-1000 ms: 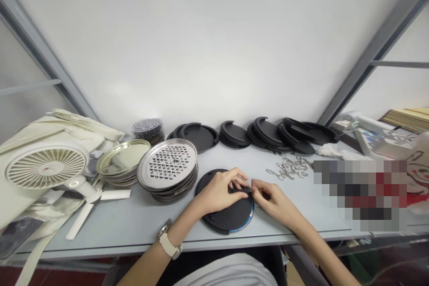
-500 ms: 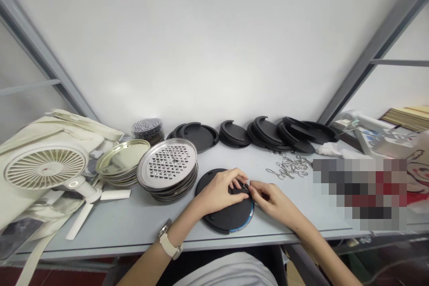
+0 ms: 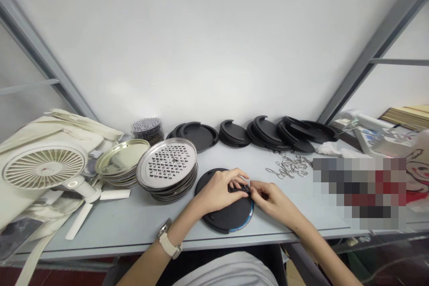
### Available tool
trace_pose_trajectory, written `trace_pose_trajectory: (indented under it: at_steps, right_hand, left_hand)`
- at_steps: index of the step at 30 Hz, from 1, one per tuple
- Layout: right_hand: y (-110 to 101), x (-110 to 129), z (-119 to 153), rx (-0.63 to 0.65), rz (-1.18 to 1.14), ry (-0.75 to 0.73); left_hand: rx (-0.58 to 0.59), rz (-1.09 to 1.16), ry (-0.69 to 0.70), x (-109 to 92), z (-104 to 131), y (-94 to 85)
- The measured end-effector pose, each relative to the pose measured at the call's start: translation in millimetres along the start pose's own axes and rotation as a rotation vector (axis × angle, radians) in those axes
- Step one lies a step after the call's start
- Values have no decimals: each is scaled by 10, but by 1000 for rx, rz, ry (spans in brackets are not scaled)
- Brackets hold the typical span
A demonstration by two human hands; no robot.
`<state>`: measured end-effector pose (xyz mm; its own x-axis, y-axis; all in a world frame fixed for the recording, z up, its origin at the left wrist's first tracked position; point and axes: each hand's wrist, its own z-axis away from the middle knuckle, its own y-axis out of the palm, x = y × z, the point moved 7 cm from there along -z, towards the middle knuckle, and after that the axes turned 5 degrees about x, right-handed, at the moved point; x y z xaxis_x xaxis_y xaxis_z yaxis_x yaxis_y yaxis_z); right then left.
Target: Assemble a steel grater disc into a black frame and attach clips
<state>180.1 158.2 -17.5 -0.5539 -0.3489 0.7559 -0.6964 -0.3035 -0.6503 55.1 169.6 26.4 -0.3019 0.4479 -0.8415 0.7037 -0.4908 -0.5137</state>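
Note:
A flat black disc (image 3: 223, 214), edged with blue at its lower right, lies in front of me on the table. Over its upper part rests my left hand (image 3: 226, 190), with thumb and fingers apart around a small metal clip (image 3: 247, 187). My right hand (image 3: 270, 199) pinches that clip at the disc's right edge; its fingertips partly hide it. Behind my right hand is a loose pile of metal hook clips (image 3: 291, 166). To the left of the disc stands a stack of round metal grater plates (image 3: 172, 161), the top one full of holes.
Black round holders (image 3: 234, 134) line the wall behind. On the left are gold-coloured round plates (image 3: 122, 158), a white fan (image 3: 47, 167) and a cream bag (image 3: 30, 134). Spiky discs (image 3: 146, 127) sit behind the graters. The right side holds a blurred-out patch (image 3: 362, 192).
The fingertips of both hands have shifted slightly around the metal clip, and more of its shiny part shows. The disc and the other things stay in place.

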Motion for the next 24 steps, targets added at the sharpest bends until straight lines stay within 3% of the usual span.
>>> trace_pose_trajectory:
  at_steps: [24]
  right_hand:
    - [-16,23,10,-17,-20,4]
  left_hand:
    - [-7,21,-32,0,9,-1]
